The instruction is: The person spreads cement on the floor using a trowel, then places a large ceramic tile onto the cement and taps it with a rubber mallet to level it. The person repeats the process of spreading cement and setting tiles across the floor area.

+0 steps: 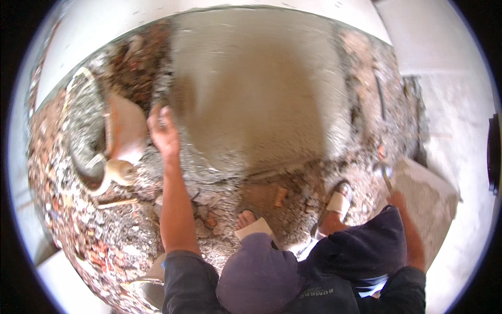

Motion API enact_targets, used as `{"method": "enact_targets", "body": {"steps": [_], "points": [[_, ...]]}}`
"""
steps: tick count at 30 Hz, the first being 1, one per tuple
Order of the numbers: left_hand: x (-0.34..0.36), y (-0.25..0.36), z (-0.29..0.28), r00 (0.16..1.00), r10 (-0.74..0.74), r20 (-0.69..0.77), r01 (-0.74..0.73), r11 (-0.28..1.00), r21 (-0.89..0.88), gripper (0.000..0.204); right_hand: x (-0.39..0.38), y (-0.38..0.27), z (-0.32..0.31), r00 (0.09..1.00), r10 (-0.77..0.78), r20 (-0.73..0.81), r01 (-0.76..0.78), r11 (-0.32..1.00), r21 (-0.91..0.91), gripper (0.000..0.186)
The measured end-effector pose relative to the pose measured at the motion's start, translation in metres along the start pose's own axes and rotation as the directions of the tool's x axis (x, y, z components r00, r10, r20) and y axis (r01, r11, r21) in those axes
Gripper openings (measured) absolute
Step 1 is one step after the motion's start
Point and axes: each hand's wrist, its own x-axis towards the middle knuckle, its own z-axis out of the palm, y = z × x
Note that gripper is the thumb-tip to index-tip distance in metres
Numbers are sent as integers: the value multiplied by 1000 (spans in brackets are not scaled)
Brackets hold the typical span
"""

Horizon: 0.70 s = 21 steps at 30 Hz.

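A broad patch of smooth wet grey cement (261,94) covers the floor ahead of me. My left hand (163,132) reaches to its left edge with the fingers curled on the surface; blur hides whether it holds anything. My right hand (400,201) is low at the right, closed on the thin handle of a metal-headed tool (384,172). My feet in white sandals (339,203) stand on rubble just short of the cement.
An orange pan (127,125) with grey mortar lies left of my left hand, with a beige jug-like vessel (116,170) beside it. Broken brick rubble (78,220) surrounds the patch. A pale concrete slab (431,201) lies at the right. White walls enclose the area.
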Motion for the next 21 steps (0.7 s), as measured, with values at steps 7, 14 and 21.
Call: {"method": "enact_targets", "body": {"steps": [7, 14, 21], "points": [[112, -31, 44, 940, 340, 26, -330, 887, 323, 49, -16, 3, -13, 990, -129, -58, 139, 968, 210, 46], [127, -53, 67, 978, 5, -207, 98, 870, 483, 61, -66, -23, -221, 957, 62, -284, 84, 877, 474, 32], [127, -39, 64, 974, -117, -194, 205, 818, 537, 60, -3, -20, -261, 880, -180, -440, 282, 943, 177, 29]]}}
